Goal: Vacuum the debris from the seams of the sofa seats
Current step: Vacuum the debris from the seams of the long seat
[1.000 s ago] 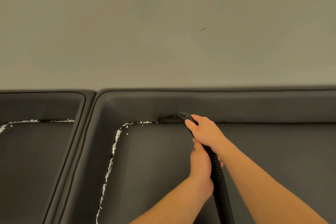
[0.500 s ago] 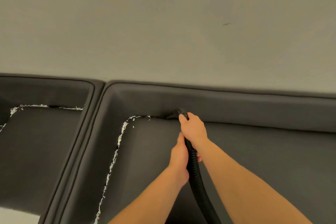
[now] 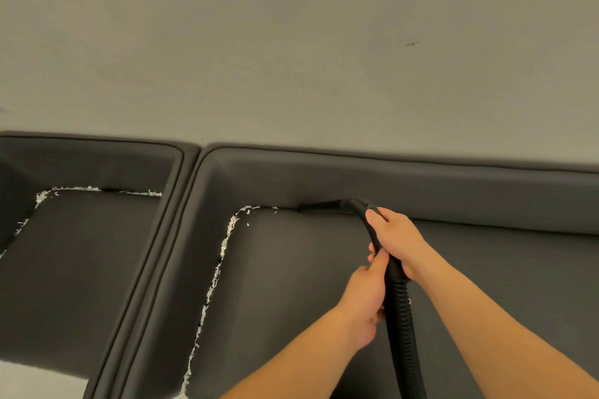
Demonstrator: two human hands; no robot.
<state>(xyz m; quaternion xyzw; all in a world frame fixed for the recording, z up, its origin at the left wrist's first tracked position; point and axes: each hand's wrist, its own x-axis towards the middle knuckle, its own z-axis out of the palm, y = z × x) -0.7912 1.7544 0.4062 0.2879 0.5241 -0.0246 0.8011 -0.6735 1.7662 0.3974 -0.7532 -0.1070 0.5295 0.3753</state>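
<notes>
A black vacuum hose (image 3: 400, 317) with a narrow crevice nozzle (image 3: 319, 205) lies in the back seam of the dark grey sofa seat (image 3: 291, 285). My right hand (image 3: 393, 236) grips the curved handle just behind the nozzle. My left hand (image 3: 366, 298) holds the ribbed hose lower down. White shredded debris (image 3: 223, 246) lines the seat's back left corner and its left seam. The nozzle tip points left, a short way from the corner debris.
A second seat (image 3: 81, 269) on the left has white debris (image 3: 74, 188) along its back seam and left corner. A plain grey wall (image 3: 291, 42) rises behind the sofa's backrest (image 3: 421, 185). Pale floor (image 3: 29, 382) shows at the bottom left.
The view has shifted, and the nozzle now lies stretched along the back seam toward the left. Both hands kept their grip on the hose; the left hand's thumb now shows on it.
</notes>
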